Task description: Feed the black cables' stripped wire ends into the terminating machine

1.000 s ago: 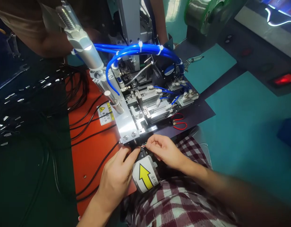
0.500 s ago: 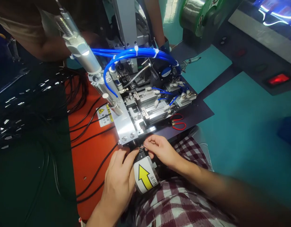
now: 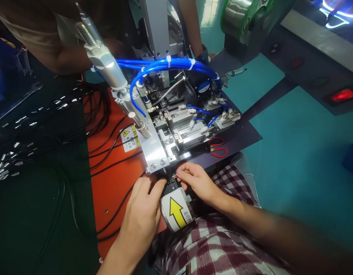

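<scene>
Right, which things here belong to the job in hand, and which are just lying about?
The job: left hand, right hand pinching a small piece, machine, arrow-labelled cylinder.
Apparently not in use: red-handled tool on the dark board, wire spool.

Orange benchtop (image 3: 109,191) bears blk cables (image 3: 100,110), warning lbl (image 3: 130,138).

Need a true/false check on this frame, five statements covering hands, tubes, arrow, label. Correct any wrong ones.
1. The blue tubes arch over the metal machine. True.
2. The yellow arrow points at the plaid cloth. False: it points away from it, toward the machine.
3. The right hand pinches a small part. True, though it is too small to identify.
4. The left hand grips the red handles. False: those lie on the dark plate.
5. The warning label is on the orange board. True.
</scene>
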Demonstrator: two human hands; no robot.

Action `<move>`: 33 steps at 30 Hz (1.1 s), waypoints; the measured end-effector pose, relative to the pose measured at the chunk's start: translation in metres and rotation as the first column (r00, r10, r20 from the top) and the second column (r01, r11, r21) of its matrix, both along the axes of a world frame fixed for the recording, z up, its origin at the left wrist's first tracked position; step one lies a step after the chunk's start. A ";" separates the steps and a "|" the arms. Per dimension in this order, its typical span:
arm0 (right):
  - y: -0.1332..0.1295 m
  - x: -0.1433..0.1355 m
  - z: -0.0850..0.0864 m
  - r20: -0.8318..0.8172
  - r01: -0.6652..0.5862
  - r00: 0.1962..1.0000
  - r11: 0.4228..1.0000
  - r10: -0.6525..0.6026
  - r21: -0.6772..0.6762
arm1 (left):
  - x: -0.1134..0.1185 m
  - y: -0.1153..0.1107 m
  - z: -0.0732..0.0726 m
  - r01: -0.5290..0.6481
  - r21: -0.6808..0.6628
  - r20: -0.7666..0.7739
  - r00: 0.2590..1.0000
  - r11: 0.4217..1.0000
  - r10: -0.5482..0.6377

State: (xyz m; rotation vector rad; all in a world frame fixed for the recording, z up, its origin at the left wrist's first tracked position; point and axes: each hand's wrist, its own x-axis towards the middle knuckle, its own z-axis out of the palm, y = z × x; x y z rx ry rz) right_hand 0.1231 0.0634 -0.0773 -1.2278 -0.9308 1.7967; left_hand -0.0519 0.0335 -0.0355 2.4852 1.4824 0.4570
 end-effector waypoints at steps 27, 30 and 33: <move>-0.001 -0.002 -0.003 -0.019 -0.010 1.000 1.000 0.010 0.016 | 0.003 -0.004 -0.001 0.030 0.059 -0.079 0.997 0.998 -0.026; -0.002 -0.002 -0.003 -0.033 0.009 0.999 1.000 -0.008 0.020 | 0.005 -0.001 -0.005 0.042 0.048 0.016 0.999 0.998 -0.042; -0.004 -0.002 -0.003 -0.035 0.016 0.999 1.000 -0.016 0.010 | 0.004 0.001 -0.008 0.054 0.070 0.058 0.997 0.996 -0.058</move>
